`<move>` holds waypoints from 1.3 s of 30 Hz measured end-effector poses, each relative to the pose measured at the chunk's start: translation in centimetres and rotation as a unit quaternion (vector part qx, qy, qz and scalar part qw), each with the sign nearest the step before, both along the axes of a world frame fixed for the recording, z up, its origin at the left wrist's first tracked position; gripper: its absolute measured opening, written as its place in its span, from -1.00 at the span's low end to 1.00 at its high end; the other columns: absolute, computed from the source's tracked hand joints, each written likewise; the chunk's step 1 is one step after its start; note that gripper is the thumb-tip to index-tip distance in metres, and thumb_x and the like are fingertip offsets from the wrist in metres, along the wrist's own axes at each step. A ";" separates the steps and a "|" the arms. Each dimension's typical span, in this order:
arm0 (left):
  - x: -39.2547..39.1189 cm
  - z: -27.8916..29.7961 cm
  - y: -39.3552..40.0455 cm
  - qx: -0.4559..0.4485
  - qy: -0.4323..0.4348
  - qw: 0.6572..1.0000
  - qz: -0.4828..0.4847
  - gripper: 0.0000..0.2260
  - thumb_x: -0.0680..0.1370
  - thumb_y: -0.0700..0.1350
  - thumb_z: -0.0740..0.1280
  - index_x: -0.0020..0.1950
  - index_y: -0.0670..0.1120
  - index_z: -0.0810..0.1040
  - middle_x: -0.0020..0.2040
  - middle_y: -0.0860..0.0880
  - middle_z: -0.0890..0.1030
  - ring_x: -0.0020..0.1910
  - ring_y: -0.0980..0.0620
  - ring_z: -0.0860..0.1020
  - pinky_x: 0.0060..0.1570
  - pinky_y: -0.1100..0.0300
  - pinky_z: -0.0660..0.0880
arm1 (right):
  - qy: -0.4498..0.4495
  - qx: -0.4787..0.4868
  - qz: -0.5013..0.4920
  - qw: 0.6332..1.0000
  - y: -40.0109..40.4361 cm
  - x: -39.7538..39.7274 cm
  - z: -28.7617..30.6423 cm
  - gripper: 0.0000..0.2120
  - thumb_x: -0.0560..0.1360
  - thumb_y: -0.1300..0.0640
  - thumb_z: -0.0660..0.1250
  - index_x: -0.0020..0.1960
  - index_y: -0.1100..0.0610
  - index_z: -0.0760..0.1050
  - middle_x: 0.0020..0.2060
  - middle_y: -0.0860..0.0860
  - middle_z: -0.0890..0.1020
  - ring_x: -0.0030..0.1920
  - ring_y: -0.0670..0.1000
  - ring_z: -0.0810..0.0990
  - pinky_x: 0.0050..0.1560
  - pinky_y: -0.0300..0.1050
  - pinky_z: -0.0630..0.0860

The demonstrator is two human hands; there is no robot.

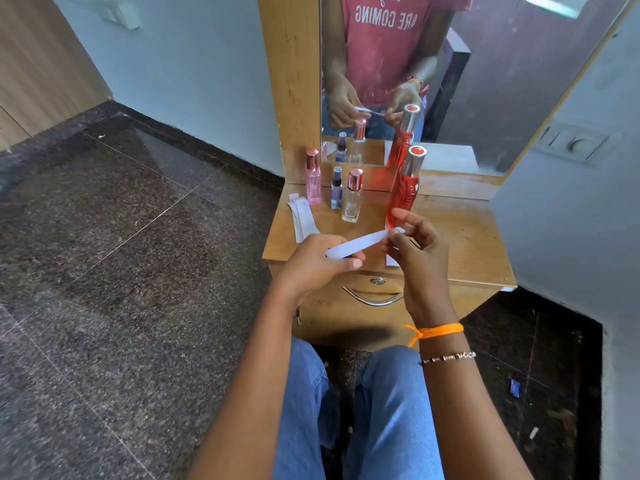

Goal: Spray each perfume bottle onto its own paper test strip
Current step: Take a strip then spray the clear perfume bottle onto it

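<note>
Four perfume bottles stand on the wooden desk (460, 237) before a mirror (485, 81). Loose paper test strips (303, 216) lie at the desk's left edge. Just beside them: pink bottle (313, 178), rose-gold cap. Next, small dark-capped spray bottle (336, 188), then clear bottle (353, 197), rose-gold cap. Furthest right, tall red bottle (403, 188), silver cap, upright. Held above the desk's front edge: one white test strip (360, 242). Left hand (318, 261), fingers curled, grips its left end; right hand (420, 247) pinches its right end between thumb and fingertips, near the red bottle's base.
</note>
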State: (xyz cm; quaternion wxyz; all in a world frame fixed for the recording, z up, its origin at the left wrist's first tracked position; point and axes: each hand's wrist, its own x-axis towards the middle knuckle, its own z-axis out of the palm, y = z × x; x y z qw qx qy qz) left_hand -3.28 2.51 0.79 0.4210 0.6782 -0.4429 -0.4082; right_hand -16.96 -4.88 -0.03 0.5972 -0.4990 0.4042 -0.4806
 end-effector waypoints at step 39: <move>-5.2 -2.4 -5.3 -0.083 -0.029 0.976 0.197 -0.85 0.48 -0.18 0.36 -0.05 0.08 0.55 -0.15 0.14 0.59 -0.18 0.26 0.56 -0.17 0.38 0.45 | 0.328 -0.107 -0.108 0.932 -3.4 -4.9 -2.4 -0.94 0.42 0.29 0.39 -0.17 0.16 0.61 -0.29 0.03 0.63 -0.23 0.00 0.60 -0.17 -0.17 0.47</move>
